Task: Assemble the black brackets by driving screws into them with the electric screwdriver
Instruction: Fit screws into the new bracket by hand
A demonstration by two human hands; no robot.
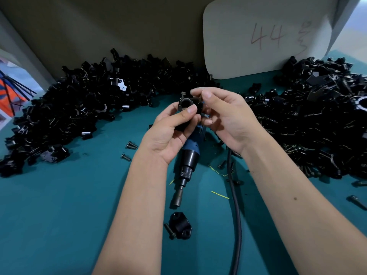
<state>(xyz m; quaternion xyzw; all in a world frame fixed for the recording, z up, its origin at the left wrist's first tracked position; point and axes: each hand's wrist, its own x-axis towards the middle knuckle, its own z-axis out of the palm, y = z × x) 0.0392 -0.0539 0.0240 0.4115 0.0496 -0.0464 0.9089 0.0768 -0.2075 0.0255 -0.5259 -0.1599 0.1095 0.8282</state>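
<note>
While both hands [168, 133] [224, 116] grip a bracket [188, 104], a card [258, 36] reads "44".

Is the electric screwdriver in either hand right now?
No, the electric screwdriver lies on the table while both the left hand and right hand hold a bracket.

White board [264, 36] far right, leaning against the back wall: handwritten "44" in faint reddish pen, upper-middle of the board. Just right of the digits, one more handwritten mark, looks like a character, not legible. No other readable text, brand or label anywhere in view; nothing legible on the electric screwdriver [187, 155] lying on the table at centre.
</note>
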